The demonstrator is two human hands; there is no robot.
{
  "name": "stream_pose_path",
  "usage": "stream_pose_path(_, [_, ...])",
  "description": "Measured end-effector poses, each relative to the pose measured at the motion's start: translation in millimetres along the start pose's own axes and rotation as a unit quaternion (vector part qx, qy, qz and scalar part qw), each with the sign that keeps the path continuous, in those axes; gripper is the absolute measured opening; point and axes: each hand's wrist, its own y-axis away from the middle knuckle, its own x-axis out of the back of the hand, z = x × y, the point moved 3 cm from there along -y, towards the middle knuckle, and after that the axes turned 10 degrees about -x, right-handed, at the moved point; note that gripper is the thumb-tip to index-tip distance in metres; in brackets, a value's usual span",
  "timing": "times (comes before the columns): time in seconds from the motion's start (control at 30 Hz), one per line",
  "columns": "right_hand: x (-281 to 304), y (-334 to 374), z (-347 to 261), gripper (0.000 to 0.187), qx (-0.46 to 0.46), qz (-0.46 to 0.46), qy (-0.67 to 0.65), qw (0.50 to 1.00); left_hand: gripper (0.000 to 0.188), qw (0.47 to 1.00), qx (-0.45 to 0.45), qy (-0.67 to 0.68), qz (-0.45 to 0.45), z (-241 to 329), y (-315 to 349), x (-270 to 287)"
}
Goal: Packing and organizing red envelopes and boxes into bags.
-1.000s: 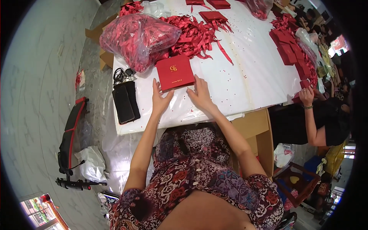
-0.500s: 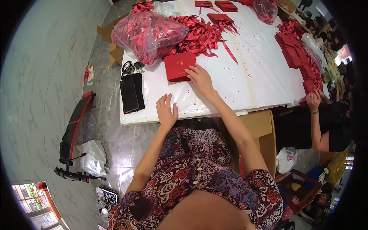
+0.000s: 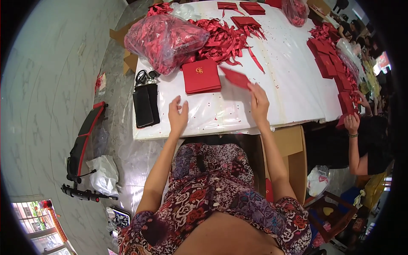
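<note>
Lifted over the white table (image 3: 289, 97), a flat red card (image 3: 236, 77) is blurred by motion. My right hand (image 3: 259, 104) is closed on its right edge, thumb and fingers pinching it. To the left of the card lies a stack of red cards (image 3: 202, 76) with a gold emblem on the top one. My left hand (image 3: 178, 114) hovers near the table's front edge, just below the stack, its fingers apart and nothing in them.
Behind the stack sit a clear bag of red ribbons (image 3: 163, 40) and a loose ribbon heap (image 3: 221, 40). A black phone (image 3: 143, 106) lies at left. An open cardboard box (image 3: 287, 142) stands by my right arm. Another person's hand (image 3: 352, 123) works at the right edge.
My right hand has taken a red card off the stack and carried it to the right. My left hand has shifted slightly up and left.
</note>
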Motion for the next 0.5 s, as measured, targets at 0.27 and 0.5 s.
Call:
stream_pose_path(0.27, [6, 56, 14, 0.037, 0.019, -0.135, 0.102, 0.985, 0.075, 0.985, 0.136, -0.049, -0.090, -25, -91, -19])
stream_pose_path(0.5, [-11, 28, -8, 0.033, -0.007, -0.123, 0.092, 0.988, 0.085, 0.948, 0.148, -0.193, -0.205, -30, -113, -39])
